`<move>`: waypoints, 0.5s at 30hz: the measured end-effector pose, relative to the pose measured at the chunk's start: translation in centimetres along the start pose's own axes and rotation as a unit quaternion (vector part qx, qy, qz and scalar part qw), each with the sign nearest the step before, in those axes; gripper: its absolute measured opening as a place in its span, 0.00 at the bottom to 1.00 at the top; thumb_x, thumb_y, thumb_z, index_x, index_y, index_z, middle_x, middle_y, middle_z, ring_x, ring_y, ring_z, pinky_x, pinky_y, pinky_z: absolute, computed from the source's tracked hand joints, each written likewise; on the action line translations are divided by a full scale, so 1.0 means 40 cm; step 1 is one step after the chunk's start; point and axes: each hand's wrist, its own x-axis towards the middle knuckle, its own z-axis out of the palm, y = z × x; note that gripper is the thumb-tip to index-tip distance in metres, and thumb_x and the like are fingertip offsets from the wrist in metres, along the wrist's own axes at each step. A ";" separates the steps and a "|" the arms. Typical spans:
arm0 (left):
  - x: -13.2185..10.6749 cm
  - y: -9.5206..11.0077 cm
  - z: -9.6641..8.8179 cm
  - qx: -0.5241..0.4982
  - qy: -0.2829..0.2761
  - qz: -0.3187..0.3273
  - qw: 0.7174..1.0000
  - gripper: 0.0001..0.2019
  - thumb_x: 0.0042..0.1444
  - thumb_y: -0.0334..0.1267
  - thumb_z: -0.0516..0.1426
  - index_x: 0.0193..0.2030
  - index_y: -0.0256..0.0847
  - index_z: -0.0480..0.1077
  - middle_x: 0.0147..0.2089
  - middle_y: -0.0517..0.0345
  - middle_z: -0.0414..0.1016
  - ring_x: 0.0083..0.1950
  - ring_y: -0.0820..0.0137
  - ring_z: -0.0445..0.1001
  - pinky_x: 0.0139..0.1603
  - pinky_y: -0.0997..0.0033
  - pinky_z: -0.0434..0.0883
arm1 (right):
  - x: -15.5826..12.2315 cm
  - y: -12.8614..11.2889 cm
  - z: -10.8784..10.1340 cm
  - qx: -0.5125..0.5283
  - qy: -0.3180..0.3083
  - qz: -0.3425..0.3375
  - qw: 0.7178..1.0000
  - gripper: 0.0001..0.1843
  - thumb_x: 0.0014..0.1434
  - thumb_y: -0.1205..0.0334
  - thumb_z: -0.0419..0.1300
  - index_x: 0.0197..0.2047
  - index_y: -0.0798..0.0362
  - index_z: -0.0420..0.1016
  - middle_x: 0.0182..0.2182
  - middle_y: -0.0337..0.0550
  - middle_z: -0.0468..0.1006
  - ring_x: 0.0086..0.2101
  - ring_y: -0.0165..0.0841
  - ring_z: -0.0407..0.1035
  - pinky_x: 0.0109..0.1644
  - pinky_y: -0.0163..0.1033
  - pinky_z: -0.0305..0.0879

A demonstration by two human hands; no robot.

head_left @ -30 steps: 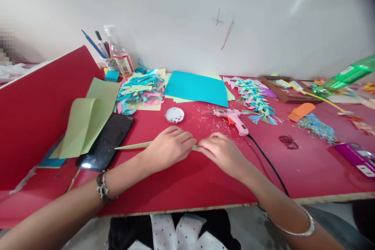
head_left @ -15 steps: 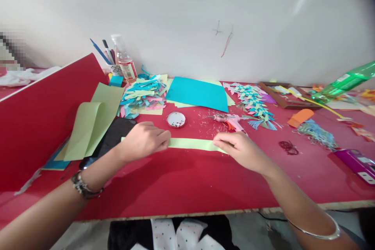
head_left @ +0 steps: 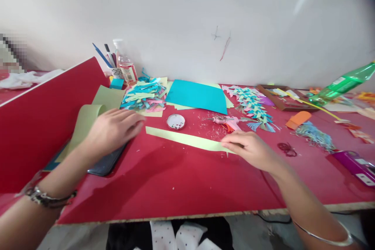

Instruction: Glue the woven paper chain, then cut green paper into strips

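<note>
Green strip (head_left: 181, 139): just nearside of the lid (head_left: 175, 122).
Right hand (head_left: 250, 149): right of the lid, fingers pinching the strip's end.
Left hand (head_left: 113, 128): left of the lid, fingers loosely half-curled, apart from the strip.

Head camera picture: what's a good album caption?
Over a red table, right hand holds one end of a green paper strip, left hand near the other.

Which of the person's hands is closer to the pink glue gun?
The right hand. It pinches the pale green strip just on the near side of the pink glue gun; the left hand is well off to the gun's left, by the black phone.
</note>
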 end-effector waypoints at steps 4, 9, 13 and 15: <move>0.055 0.111 0.023 -0.064 -0.017 0.080 0.995 0.24 0.57 0.49 0.48 0.56 0.37 0.57 0.51 0.48 0.66 0.52 0.62 0.63 0.50 0.62 0.60 | 0.041 -0.050 0.029 0.003 0.008 -0.081 0.997 0.14 0.61 0.57 0.48 0.34 0.49 0.73 0.29 0.37 0.77 0.28 0.29 0.63 0.35 0.35 0.58; 0.065 0.146 0.046 -0.116 -0.016 0.071 0.991 0.13 0.58 0.45 0.49 0.42 0.40 0.67 0.34 0.57 0.71 0.39 0.69 0.67 0.44 0.67 0.59 | 0.046 -0.063 0.021 -0.007 0.023 -0.089 0.996 0.13 0.61 0.58 0.48 0.34 0.49 0.73 0.27 0.37 0.76 0.28 0.29 0.62 0.33 0.35 0.57; 0.058 0.144 0.053 -0.129 -0.056 0.071 0.987 0.13 0.61 0.39 0.46 0.30 0.39 0.67 0.28 0.60 0.69 0.31 0.73 0.66 0.36 0.71 0.57 | 0.039 -0.068 0.022 -0.048 0.042 -0.076 0.995 0.12 0.61 0.62 0.47 0.33 0.50 0.71 0.27 0.37 0.75 0.30 0.28 0.65 0.44 0.39 0.57; 0.059 0.158 0.053 -0.119 -0.072 0.074 0.987 0.14 0.62 0.38 0.45 0.29 0.38 0.66 0.26 0.61 0.69 0.27 0.73 0.65 0.31 0.72 0.57 | 0.044 -0.088 0.035 -0.094 0.068 -0.059 0.992 0.09 0.58 0.64 0.50 0.35 0.49 0.70 0.32 0.37 0.75 0.35 0.29 0.67 0.54 0.45 0.48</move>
